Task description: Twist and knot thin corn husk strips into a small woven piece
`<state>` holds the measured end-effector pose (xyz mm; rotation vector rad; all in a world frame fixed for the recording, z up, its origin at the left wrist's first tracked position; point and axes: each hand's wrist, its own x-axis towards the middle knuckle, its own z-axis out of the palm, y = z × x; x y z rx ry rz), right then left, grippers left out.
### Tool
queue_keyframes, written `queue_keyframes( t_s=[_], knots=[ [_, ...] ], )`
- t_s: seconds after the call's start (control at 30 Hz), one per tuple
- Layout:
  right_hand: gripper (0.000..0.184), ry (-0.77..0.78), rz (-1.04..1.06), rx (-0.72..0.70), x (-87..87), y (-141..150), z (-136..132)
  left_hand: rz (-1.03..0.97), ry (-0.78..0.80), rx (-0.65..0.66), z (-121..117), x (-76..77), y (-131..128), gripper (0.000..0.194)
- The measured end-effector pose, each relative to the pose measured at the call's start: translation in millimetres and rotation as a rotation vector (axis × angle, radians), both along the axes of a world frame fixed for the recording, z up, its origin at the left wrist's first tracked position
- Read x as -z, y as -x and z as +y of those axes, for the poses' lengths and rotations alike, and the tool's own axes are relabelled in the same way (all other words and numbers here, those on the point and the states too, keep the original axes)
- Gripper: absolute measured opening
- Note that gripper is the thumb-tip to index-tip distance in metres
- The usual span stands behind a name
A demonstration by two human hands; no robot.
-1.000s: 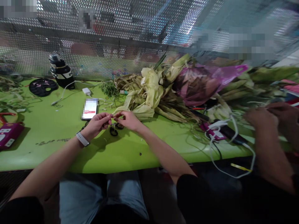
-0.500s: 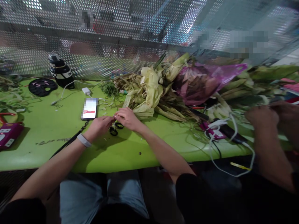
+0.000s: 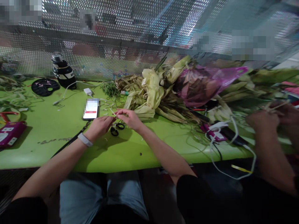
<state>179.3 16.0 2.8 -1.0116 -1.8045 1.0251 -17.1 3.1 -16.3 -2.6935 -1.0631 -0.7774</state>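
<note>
Fingertips nearly meeting, my left hand point(image 3: 101, 126) and my right hand point(image 3: 129, 119) are pinched together above the green table point(image 3: 116, 157). Between them is a thin pale strip of husk point(image 3: 112, 111), its end poking up past my fingers. Most of the strip is hidden by the fingers. Under my hands lies a pair of scissors point(image 3: 114, 131); its black handle loops show, its blades do not. Beyond my left hand is a phone point(image 3: 90, 114) with a lit screen and a dark strap. A heap of dry corn husks point(image 3: 150, 88) lies past my right hand.
A pink plastic bag point(image 3: 196, 87) sits on the husks. At the back left are a black bottle point(image 3: 64, 74) and a black palette-shaped piece point(image 3: 43, 87); a purple box point(image 3: 12, 133) is farther left. White cable point(image 3: 254, 155) hangs over the edge, near another person's hands point(image 3: 263, 118).
The pale strip now sticks up between my fingers, where it was not visible before. My hands stay pinched in nearly the same place. The other person's hands now show pale strips too.
</note>
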Motion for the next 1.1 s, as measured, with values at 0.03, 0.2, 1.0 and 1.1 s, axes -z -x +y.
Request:
queue_keyframes(
  t_s=[0.03,0.2,1.0,1.1],
  knots=[
    [0.017,-0.001,-0.01,-0.017,-1.4,0,-1,0.004,-0.024,0.005,0,0.1,1,0.027],
    [0.03,-0.107,-0.053,-0.042,-0.3,-1,0,-0.047,-0.018,0.001,0,0.5,1,0.028],
    [0.027,-0.016,0.024,0.033,2.8,-3,1,-1.435,1.24,-0.075,6,-6.0,-3,0.008],
    [0.029,0.008,0.056,0.001,9.5,2,3,-1.352,1.344,-0.118,2,-9.5,-8,0.004]
  ],
)
